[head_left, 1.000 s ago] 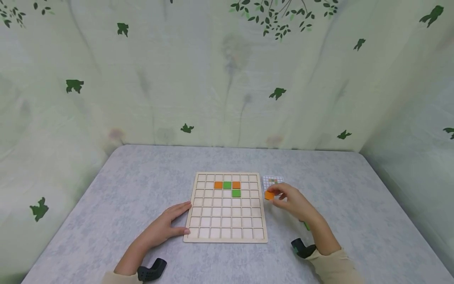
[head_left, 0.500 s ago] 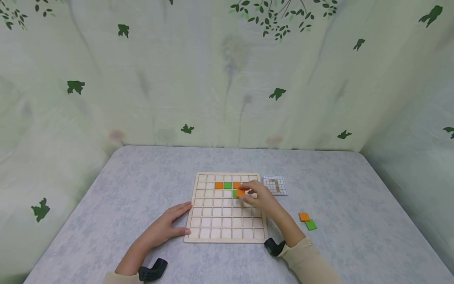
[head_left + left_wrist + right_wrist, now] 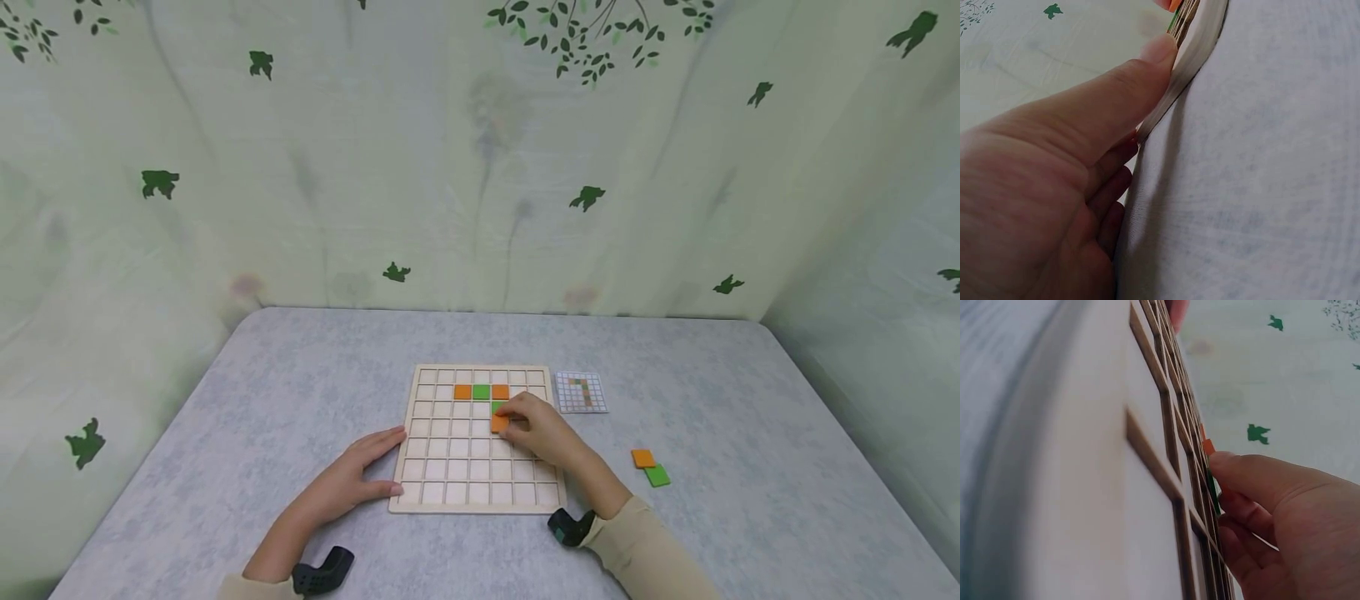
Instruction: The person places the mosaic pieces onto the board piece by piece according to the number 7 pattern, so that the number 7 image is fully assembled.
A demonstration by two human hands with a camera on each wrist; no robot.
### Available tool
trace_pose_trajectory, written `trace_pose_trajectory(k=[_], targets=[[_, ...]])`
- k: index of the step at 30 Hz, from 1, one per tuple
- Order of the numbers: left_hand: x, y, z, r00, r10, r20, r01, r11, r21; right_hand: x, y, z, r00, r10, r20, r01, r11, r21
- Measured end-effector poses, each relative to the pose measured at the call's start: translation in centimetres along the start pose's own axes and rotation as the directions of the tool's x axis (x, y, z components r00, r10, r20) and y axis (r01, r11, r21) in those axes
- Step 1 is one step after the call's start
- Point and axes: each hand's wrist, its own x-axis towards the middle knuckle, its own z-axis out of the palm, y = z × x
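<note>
A wooden grid board (image 3: 480, 507) lies flat on the table, with square tiles in some of its cells. Along one upper row sit an orange tile (image 3: 462, 392), a green tile (image 3: 481, 392) and another orange tile. Below the right one a second green tile (image 3: 497, 407) is partly covered by fingers. My right hand (image 3: 542, 429) pinches an orange square tile (image 3: 498, 424) at the cell under that green tile; its thumb shows on the tile's edge in the right wrist view. My left hand (image 3: 348, 479) rests with fingers fairly straight against the board's left edge, thumb over the frame (image 3: 1194, 53).
Right of the board lies a small printed pattern card (image 3: 582, 392) with a coloured grid. Nearer on the right, a loose orange tile (image 3: 642, 458) overlaps a loose green tile (image 3: 657, 476). A leaf-patterned curtain (image 3: 480, 208) hangs behind the table.
My right hand has carried the orange tile left from beside the card onto the board, then lowered it below the second green tile. My left hand stays in place.
</note>
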Motion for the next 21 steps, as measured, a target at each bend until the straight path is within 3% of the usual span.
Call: trace_pose_trajectory(k=[14, 21], targets=[[0.0, 0.0, 0.0, 1.000, 0.012, -0.010, -0.012, 1.000, 0.003, -0.1, 0.0, 0.0, 0.999, 0.020, 0.032, -0.022, 0.999, 0.039], [0.0, 0.0, 0.0, 1.000, 0.005, -0.007, -0.005, 1.000, -0.004, -0.8, -0.4, -1.3, 0.998, 0.054, -0.022, -0.051, 0.991, 0.125]])
